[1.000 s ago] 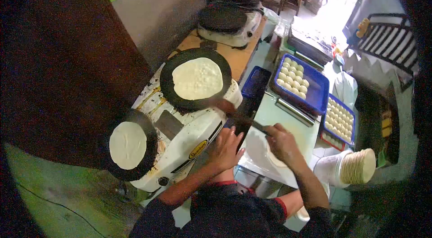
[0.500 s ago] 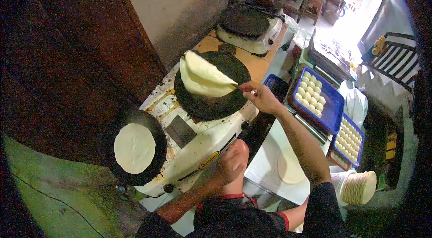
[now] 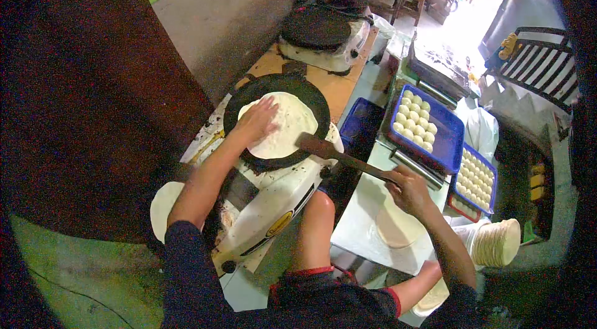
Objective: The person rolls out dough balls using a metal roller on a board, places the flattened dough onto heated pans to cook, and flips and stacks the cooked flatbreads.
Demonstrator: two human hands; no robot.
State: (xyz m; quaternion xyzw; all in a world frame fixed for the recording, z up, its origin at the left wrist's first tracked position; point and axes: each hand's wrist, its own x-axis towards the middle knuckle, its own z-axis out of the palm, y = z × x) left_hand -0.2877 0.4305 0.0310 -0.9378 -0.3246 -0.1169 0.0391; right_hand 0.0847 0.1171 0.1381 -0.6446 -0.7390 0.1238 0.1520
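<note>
A pale round flatbread (image 3: 292, 119) lies flat in a black pan (image 3: 318, 96) on the white two-burner stove (image 3: 270, 214). My left hand (image 3: 258, 122) rests on the flatbread's left part, palm down, with the fingers stretched out. In my right hand (image 3: 408, 191) is the handle of a wooden spatula (image 3: 354, 161). Its dark blade end reaches the flatbread's lower right edge; whether it goes underneath is unclear. A second flatbread (image 3: 164, 204) shows at the left, partly hidden by my left arm, which also covers much of its pan.
Blue trays (image 3: 457, 117) of dough balls stand at the right, near a stack of flat rounds (image 3: 497, 243). A rolled dough round (image 3: 398, 226) lies on a white board (image 3: 357, 229). Behind the stove sits another griddle (image 3: 317, 29). My bare knee (image 3: 318, 214) is beside the stove.
The folded flatbread, earlier lifted on the spatula, now lies flat in the pan. My left hand has come up from near my knee onto it. My right hand has drawn back rightward with the spatula.
</note>
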